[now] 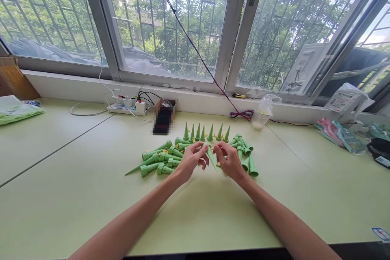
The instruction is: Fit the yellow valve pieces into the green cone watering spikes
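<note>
A green plastic watering spike (pixel 211 158) is pinched near its wide end by my left hand (pixel 192 161), its tip slanting down toward me. Close beside it on the right, my right hand (pixel 229 161) has its fingers curled in a pinch; what they hold, if anything, is too small to make out. Behind both hands, several green spikes (pixel 211 133) stand upright in a row, with small yellow parts around their bases. Capped spikes lie in a loose pile (pixel 163 157) to the left. More green pieces (pixel 243 152) lie heaped to the right.
Along the sill sit a power strip (pixel 122 107) with cables, a small cardboard box (pixel 172 105) and a dark blurred object (pixel 163 121). A plastic cup with a bag (pixel 261 115) stands near coiled wires (pixel 242 113). Plastic packets (pixel 341 134) lie at the right.
</note>
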Available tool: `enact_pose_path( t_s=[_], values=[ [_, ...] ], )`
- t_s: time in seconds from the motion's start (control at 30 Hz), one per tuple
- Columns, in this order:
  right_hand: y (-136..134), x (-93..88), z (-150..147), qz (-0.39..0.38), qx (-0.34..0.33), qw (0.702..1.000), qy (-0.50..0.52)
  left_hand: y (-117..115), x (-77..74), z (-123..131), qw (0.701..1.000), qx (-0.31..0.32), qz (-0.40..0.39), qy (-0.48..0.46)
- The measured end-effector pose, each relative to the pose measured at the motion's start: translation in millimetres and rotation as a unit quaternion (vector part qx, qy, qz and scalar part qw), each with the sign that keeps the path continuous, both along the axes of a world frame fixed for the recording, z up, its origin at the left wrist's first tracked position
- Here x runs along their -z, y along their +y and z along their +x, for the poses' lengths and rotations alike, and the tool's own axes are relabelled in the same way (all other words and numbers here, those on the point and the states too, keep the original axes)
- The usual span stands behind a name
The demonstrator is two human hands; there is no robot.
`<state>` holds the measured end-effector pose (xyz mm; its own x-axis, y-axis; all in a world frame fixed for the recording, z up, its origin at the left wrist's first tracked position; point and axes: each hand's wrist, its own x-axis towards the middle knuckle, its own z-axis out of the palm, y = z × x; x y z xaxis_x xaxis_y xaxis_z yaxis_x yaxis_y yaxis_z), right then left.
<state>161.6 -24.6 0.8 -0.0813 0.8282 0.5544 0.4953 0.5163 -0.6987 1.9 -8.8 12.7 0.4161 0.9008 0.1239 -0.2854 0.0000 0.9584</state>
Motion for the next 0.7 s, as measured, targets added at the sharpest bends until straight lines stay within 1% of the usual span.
enact_pose_path(
  t_s=[0.1,0.23,0.37,0.47,0.6,0.7],
  values=[
    [0.5,1.7,1.0,0.000,0.000,1.000,-0.002,-0.8,0.4,-0.2,1.000,0.008,-0.008,-0.006],
    [1.7,4.0,2.8,0.005,0.011,1.000,-0.008,-2.1,-0.5,-0.1,1.000,0.014,0.000,0.010],
    [3.6,5.4,3.2,0.003,0.015,1.000,-0.010,-1.7,-0.8,0.5,1.000,-0.002,0.010,0.025],
    [4.5,4.8,2.9,0.004,0.015,1.000,-0.008,-0.7,1.1,0.2,0.998,-0.010,0.043,0.042],
    [4.1,2.5,2.9,0.009,0.011,1.000,-0.008,0.4,4.9,-1.6,0.992,-0.004,0.107,0.067],
    [3.4,2.0,3.6,0.006,0.009,1.000,-0.005,1.6,7.6,-2.6,0.988,-0.001,0.130,0.083]
  ],
)
